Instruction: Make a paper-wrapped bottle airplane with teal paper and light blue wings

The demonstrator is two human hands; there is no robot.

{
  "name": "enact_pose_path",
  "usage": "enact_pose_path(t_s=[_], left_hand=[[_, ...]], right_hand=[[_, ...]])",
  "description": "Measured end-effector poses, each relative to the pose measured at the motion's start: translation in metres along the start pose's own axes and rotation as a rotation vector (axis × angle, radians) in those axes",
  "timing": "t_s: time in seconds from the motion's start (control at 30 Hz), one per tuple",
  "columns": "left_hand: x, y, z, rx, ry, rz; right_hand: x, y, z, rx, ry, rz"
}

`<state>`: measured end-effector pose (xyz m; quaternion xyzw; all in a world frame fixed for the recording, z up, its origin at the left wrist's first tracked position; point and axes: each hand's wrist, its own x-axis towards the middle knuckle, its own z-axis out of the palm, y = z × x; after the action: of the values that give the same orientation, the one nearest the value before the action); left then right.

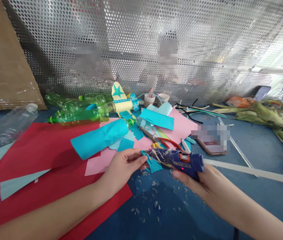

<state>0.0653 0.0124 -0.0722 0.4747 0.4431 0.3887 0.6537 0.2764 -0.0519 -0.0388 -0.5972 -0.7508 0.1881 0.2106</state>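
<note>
Dark-blue plastic glue gun (174, 158), small bright-blue paper piece (149, 161)
Right hand (205, 181) grips the gun, its label (182, 164) illegible; left hand (122, 164) pinches the paper by the nozzle (151, 151), above the flake-strewn blue surface (171, 210).

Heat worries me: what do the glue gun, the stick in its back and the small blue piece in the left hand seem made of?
Glue gun: hard plastic, slight sheen, by its smooth moulded blue body.
Stick: probably hot-melt glue, smooth, by its milky white look; other plastic is possible.
Small blue piece: likely paper, matt, by its flat, shineless colour; partly covered, so unsure.
</note>
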Motion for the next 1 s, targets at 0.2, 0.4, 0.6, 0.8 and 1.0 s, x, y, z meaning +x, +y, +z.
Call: enact_pose_path(t_s=[0.2,0.4,0.6,0.8,1.0], left_hand=[[0.0001,-0.001,-0.0016,0.019,-0.007,0.005],[0.0022,-0.0031,-0.0031,0.009,0.003,0.0],[0.0019,-0.0028,-0.0031,0.028,-0.006,-0.011],[0.0006,0.0004,-0.0023,0.06,-0.041,-0.006],[0.0004,-0.0012,-0.0034,0.065,-0.03,-0.006]], right_hand=[[-0.0019,-0.0013,-0.0029,0.018,0.02,-0.019],[-0.004,0.0004,-0.0023,-0.016,0.009,-0.008],[-0.0016,-0.0012,-0.0019,-0.014,0.009,-0.021],[0.0025,-0.0032,-0.0029,-0.033,0.003,-0.014],[0.0019,-0.0008,-0.0014,-0.056,0.004,-0.016]])
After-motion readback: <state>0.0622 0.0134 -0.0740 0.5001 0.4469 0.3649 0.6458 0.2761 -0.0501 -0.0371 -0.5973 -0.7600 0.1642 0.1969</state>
